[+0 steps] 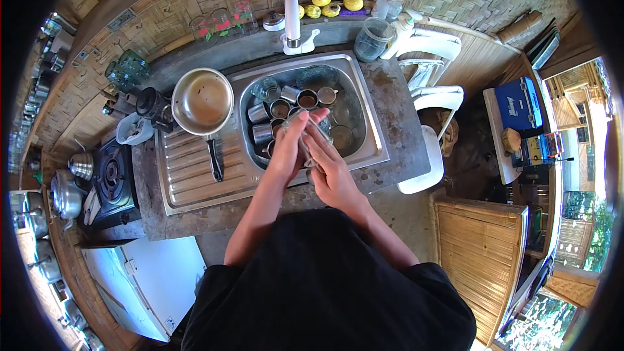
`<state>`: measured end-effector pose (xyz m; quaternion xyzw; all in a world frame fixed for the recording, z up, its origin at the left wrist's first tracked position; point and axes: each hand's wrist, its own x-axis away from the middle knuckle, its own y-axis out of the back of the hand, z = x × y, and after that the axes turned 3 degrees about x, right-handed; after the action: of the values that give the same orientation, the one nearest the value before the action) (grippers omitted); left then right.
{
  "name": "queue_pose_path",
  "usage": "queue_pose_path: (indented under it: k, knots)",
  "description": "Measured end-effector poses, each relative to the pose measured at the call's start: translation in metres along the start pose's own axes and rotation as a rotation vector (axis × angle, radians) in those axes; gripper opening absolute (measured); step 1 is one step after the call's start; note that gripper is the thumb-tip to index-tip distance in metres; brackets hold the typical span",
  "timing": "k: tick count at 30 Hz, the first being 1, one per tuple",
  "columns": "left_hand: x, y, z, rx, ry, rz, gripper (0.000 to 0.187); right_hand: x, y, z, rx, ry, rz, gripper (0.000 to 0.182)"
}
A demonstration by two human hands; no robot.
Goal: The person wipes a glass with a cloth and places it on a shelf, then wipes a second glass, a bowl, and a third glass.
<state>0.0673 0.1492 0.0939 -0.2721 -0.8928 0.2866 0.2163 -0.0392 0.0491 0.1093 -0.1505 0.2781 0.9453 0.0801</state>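
Over the front part of the metal sink [374,131], my left hand [288,149] and my right hand [330,168] are pressed together, palms facing. Between them is a crumpled greyish cloth [312,158], only partly visible. Below and beyond my hands, several metal cups [307,99] and glass dishes [342,136] sit in the basin. A white faucet [292,23] stands behind the sink. To the left, a frying pan [202,101] rests on the ridged drainboard [185,169], its black handle toward me.
A gas stove [112,175] stands at the left, with a kettle [66,194] beside it. A glass jar [374,39] and soap bottle [400,29] are behind the sink's right corner. White chairs [426,156] and a blue cooler [518,105] are at the right.
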Motion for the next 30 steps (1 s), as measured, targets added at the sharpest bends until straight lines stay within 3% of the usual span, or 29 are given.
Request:
queue_pose_path:
  k: [4,8,12,13,15,18,19,21,23,24,28,30]
  knots:
    - [-0.004,0.027,0.003,-0.162,-0.034,0.133,0.054,0.004,-0.002,-0.008,-0.325,-0.109,0.048,0.065]
    - [-0.007,0.030,-0.013,-0.081,-0.144,0.051,0.061,0.014,0.013,-0.007,-1.054,-0.463,0.105,0.063]
    - [0.004,0.015,-0.016,-0.036,-0.052,0.160,0.059,0.005,0.011,0.003,-1.216,-0.579,0.037,0.066]
    - [0.009,0.014,-0.005,0.080,0.012,0.124,0.056,0.007,0.010,0.001,-1.216,-0.618,0.044,0.066]
    - [0.007,0.019,0.000,-0.068,-0.140,0.090,0.054,0.011,0.006,-0.002,-1.226,-0.691,0.059,0.067]
    - [-0.002,0.024,-0.005,0.105,-0.199,-0.010,0.056,0.012,0.009,-0.005,-1.271,-0.699,0.071,0.065]
    - [-0.003,0.026,-0.011,0.229,-0.139,-0.100,0.056,0.012,0.011,-0.004,-1.294,-0.694,0.079,0.065]
    - [-0.003,0.025,-0.016,0.098,-0.213,-0.139,0.059,0.010,0.007,0.001,-1.234,-0.651,0.055,0.065]
    - [0.012,0.014,-0.008,-0.092,-0.054,0.038,0.063,0.012,-0.003,-0.004,-1.176,-0.620,0.020,0.065]
    - [0.011,0.012,0.006,0.022,-0.070,0.018,0.066,0.011,-0.004,-0.008,-1.107,-0.541,0.045,0.064]
    - [-0.006,0.025,-0.006,0.091,-0.092,-0.203,0.067,0.003,-0.003,0.001,-0.006,0.030,0.115,0.067]
    - [-0.011,0.040,-0.016,0.169,-0.110,-0.228,0.064,0.006,0.001,0.008,0.019,-0.022,0.158,0.069]
